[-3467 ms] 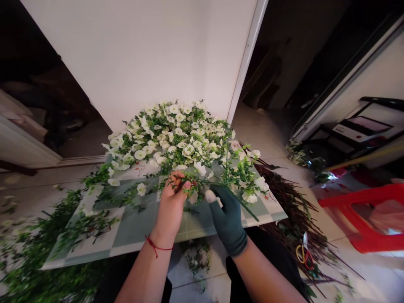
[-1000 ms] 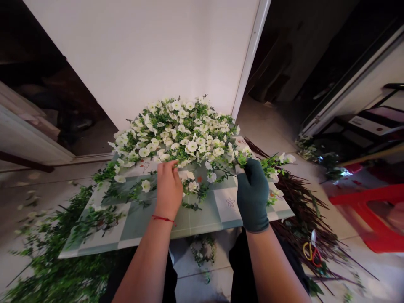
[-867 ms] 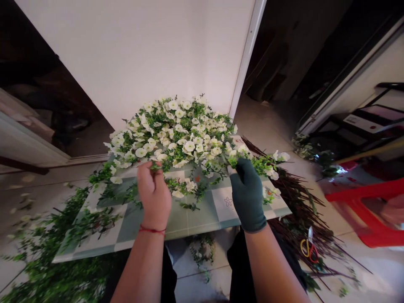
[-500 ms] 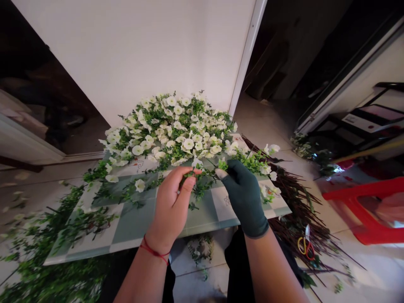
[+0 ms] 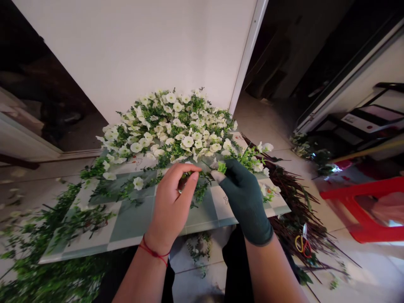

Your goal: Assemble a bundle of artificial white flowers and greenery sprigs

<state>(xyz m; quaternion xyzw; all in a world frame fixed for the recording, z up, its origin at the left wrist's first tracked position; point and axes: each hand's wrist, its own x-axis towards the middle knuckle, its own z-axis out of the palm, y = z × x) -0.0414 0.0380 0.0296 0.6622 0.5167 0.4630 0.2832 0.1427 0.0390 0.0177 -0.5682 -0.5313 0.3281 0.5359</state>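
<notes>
My bare left hand (image 5: 173, 202), with a red thread at the wrist, pinches a thin green stem of a flower sprig (image 5: 249, 156). My right hand (image 5: 243, 197) wears a dark green glove and grips the same sprig, whose white blooms and leaves stick out to the right. Both hands meet above a green-and-white checked board (image 5: 135, 219). A big mound of white flowers (image 5: 172, 128) with green leaves lies on the board's far half, just beyond my fingers.
Green leafy cuttings (image 5: 47, 261) cover the floor at left. A heap of dark bare stems (image 5: 299, 210) lies at right with yellow-and-red scissors (image 5: 302, 243) on it. A red plastic stool (image 5: 366, 210) stands far right. A white wall (image 5: 142, 54) rises behind the board.
My left hand moved from the flower pile back to the right hand and closed on the sprig's stem. The gloved hand with the sprig drifted slightly left.
</notes>
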